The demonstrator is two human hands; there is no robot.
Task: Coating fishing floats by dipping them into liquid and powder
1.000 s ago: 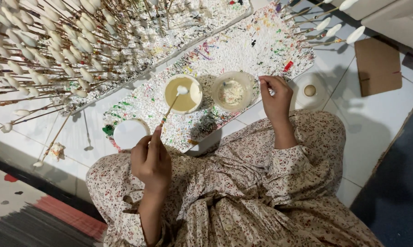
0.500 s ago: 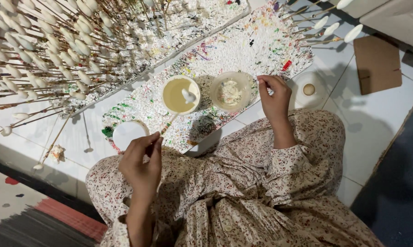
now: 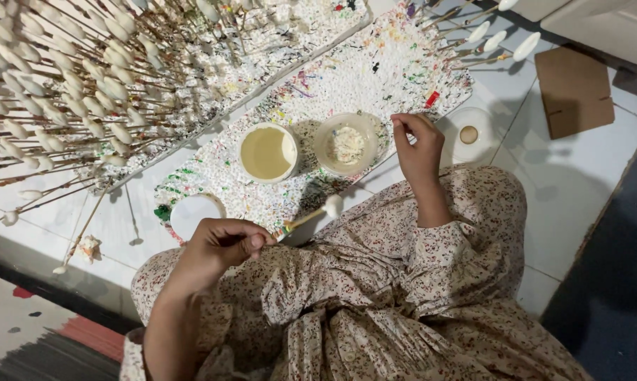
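A seated person's left hand [image 3: 223, 243] is pinching a thin stick [image 3: 306, 219] by its end, its white-coated tip [image 3: 333, 205] hanging clear of the lap – likely to avoid smearing the floral dress [image 3: 375, 296]. The right hand [image 3: 417, 144] is hovering beside two bowls – one of cream liquid [image 3: 267, 152], one clear [image 3: 347, 144] – with fingertips nipped together; whether they are gripping anything cannot be told.

Two bowls [image 3: 268, 152], two lids [image 3: 194, 212], one cardboard piece [image 3: 574, 92].
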